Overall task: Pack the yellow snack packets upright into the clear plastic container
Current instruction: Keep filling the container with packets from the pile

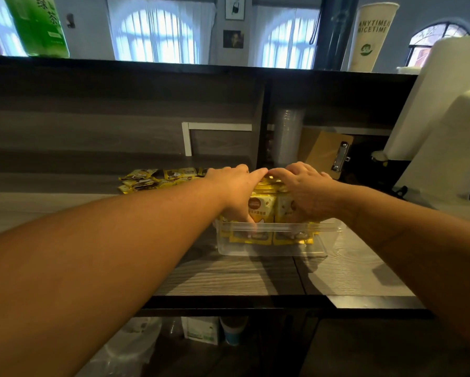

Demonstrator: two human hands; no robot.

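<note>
- Two hands meet over a row of packets (263, 205) standing upright in the container (271, 247) on the counter (228, 276); fingertips touch above the row
- left hand (235, 191) curls round the row's left end; right hand (307, 191) curls round its right end
- loose packets (157, 179) lie heaped behind, left of the container

Backlit from the arched windows (157, 36), blown out to blue-white behind sheer curtains. Dim and warm below those windows, with the dark wooden counter (228, 273) picking up a pale sheen to the right of the clear plastic container (271, 240). Soft shadows falling toward the camera from the container. Strongly bowed at the edges by the wide lens, forearms swollen. Slightly soft throughout, murky under the counter edge.
</note>
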